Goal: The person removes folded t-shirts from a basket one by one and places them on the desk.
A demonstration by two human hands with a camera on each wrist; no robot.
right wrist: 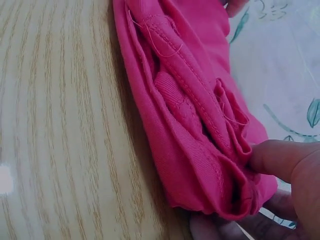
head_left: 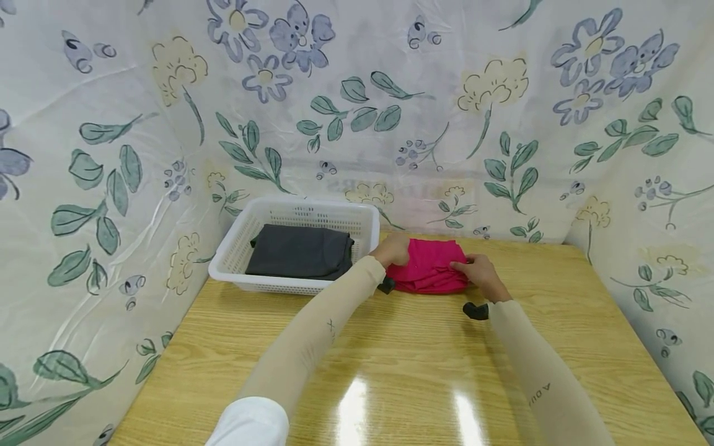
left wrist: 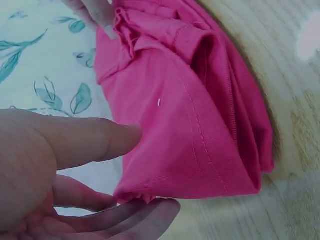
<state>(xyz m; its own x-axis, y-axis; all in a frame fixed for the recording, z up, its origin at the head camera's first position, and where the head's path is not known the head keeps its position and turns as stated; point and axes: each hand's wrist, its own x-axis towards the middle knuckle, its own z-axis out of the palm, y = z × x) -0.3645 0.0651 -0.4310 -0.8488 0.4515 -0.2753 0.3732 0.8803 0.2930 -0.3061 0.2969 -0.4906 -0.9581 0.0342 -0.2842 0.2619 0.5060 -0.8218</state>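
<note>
A folded bright pink garment [head_left: 429, 266] with stitched seams and loose threads lies on the table, right of the basket; its exact kind is unclear. My left hand [head_left: 392, 249] holds its left end. In the left wrist view, the thumb lies on the pink cloth [left wrist: 165, 120] and the other fingers reach under its edge. At the right end, my right hand [head_left: 481, 274] pinches the layered fabric. The right wrist view has that thumb on top of the folds [right wrist: 200, 130], with fingers curled beneath and partly hidden.
A white perforated plastic basket [head_left: 223, 267] stands on the left, close beside the left hand. Inside it lies a folded dark grey cloth [head_left: 298, 251]. Flower-patterned sheeting [head_left: 357, 124] rises behind and at both sides of the wooden table [head_left: 390, 353].
</note>
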